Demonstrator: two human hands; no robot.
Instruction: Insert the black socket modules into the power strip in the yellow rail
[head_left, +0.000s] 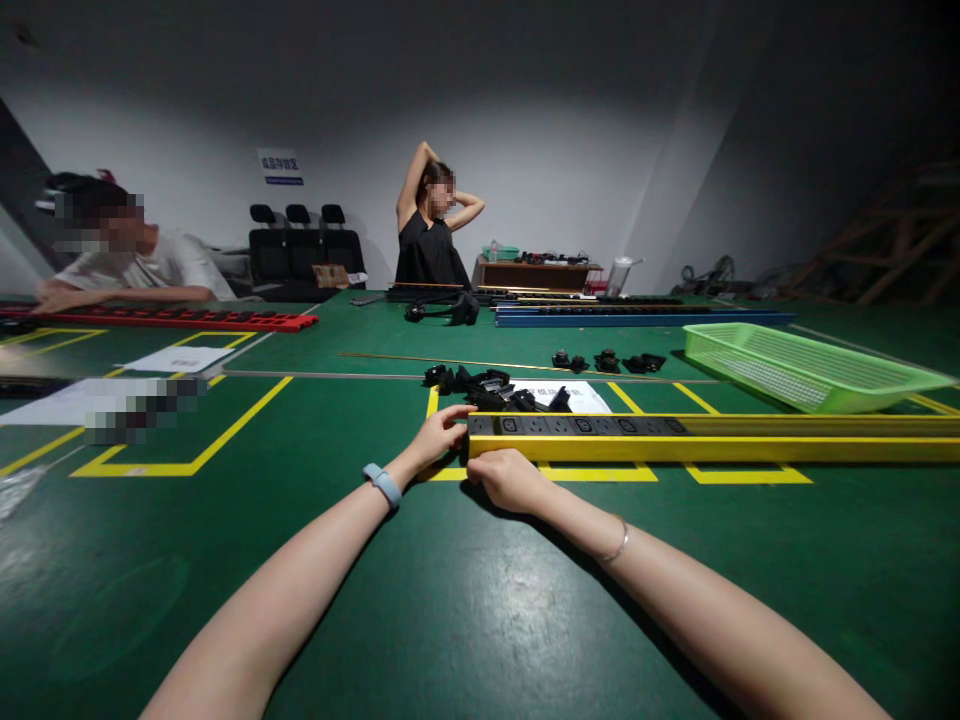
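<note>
1. Forearms (255,620) nearest cam; yellow rail (750,450) across green table (420,620).
2. L hand (436,438) at rail's L end, fingers bent; R hand (510,480) curled beside, tips hidden; can't tell pinch.
3. Prob. end-fitting; next needs steady rail.

1. The near part of the worktop (420,640) has lots of open room between the two arms (300,590).
2. There is more open room left of the left fingers (451,412), up to the white paper (49,403).
3. A long yellow bar (712,449) blocks the way from the middle to the right edge.
4. The right fingers (484,466) fill the near side of its left end.
5. Just behind that end, a pile of black parts (491,386) is in the way.
6. Farther right, a green basket (814,372) blocks the space behind the bar.
</note>
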